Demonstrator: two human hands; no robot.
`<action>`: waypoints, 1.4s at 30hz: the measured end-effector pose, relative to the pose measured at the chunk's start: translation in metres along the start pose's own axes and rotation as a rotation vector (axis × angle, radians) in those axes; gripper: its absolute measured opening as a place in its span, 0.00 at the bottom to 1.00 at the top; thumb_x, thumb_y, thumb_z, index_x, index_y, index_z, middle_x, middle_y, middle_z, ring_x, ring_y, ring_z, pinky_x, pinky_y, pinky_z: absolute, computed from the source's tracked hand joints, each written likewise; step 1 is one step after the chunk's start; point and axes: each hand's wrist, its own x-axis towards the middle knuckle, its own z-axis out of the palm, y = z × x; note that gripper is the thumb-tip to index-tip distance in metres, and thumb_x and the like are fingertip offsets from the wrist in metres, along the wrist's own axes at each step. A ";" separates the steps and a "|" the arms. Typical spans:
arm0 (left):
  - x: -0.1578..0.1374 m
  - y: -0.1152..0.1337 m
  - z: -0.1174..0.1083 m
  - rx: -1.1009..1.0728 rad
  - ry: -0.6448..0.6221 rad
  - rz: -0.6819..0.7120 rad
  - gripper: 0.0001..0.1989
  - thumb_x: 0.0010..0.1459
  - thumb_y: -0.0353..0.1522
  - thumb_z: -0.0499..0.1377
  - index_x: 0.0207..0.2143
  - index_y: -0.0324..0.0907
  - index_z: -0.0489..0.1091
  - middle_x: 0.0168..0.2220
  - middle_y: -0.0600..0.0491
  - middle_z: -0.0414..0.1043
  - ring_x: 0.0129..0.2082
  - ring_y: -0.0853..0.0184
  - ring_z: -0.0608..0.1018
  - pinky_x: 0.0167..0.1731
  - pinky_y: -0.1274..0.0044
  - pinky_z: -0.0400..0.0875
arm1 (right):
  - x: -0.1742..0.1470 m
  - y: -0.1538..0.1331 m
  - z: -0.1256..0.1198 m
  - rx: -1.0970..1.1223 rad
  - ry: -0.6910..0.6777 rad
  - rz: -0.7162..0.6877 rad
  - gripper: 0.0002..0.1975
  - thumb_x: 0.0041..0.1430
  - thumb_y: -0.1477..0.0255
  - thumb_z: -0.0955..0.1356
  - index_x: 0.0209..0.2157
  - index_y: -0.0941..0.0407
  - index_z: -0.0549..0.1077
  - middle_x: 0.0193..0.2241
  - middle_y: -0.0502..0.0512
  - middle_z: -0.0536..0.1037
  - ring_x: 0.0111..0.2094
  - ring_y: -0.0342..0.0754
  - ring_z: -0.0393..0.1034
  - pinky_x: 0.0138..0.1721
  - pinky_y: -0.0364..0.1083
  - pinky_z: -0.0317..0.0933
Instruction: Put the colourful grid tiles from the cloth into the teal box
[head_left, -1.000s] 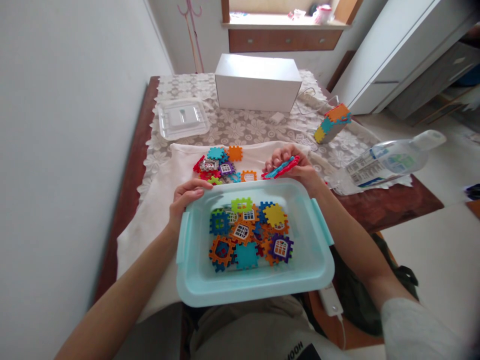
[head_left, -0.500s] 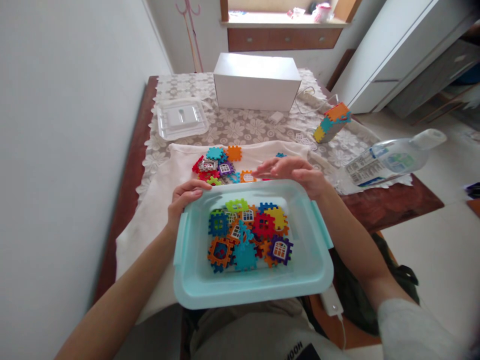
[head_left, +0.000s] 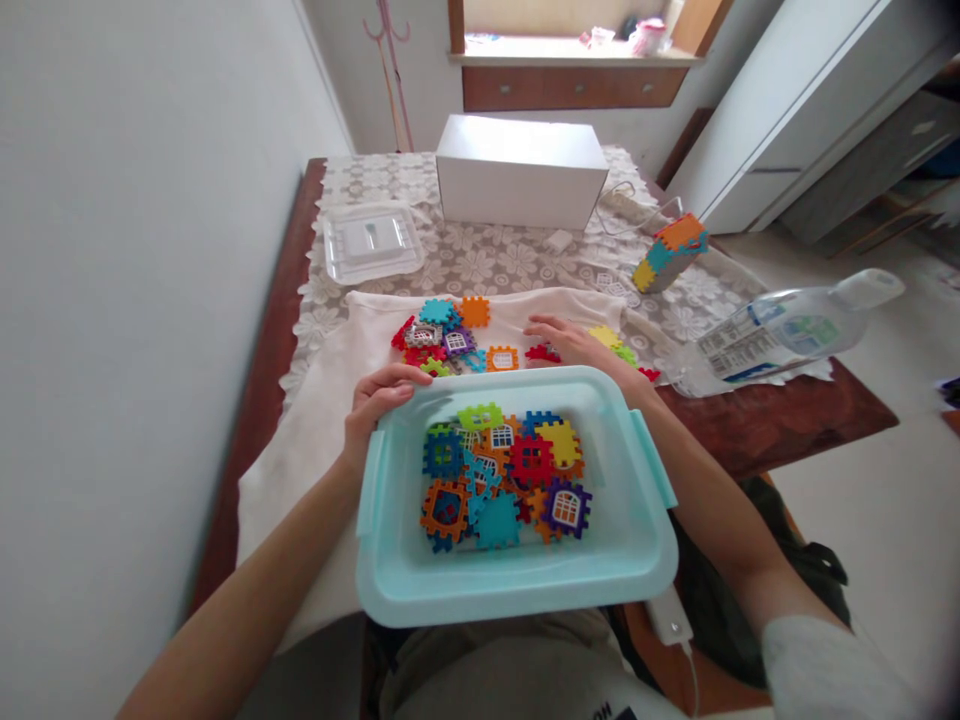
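Observation:
A light-blue plastic bin (head_left: 517, 602) is tilted toward me, with several colorful interlocking building pieces (head_left: 498, 520) inside. My left hand (head_left: 382, 405) is closed over its far left rim, thumb and fingers gripping the edge. Beyond the far rim, my right hand (head_left: 574, 345) is held low over the white cloth, palm down with fingers stretched out. Just under and beside it lie a red piece (head_left: 541, 352) and a yellow piece (head_left: 604, 336). An orange window piece (head_left: 502, 358) and a mixed pile of pieces (head_left: 439, 335) rest on the cloth to the left.
A white box (head_left: 521, 180) and a clear lid (head_left: 373, 243) stand at the back on the lace tablecloth. To the right are an assembled block (head_left: 670, 252) and a large clear bottle (head_left: 795, 325). The white cloth (head_left: 300, 480) covers the table's near part.
My right hand has lowered toward the cloth beyond the bin, uncovering the yellow and green pieces at its right. My left hand keeps its hold on the rim.

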 end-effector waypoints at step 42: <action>-0.002 0.001 0.005 -0.063 -0.011 0.016 0.08 0.41 0.36 0.73 0.26 0.43 0.87 0.24 0.53 0.80 0.22 0.70 0.74 0.22 0.80 0.68 | 0.005 0.007 -0.007 -0.019 0.269 0.003 0.21 0.65 0.71 0.74 0.60 0.52 0.80 0.59 0.66 0.80 0.63 0.67 0.75 0.68 0.69 0.70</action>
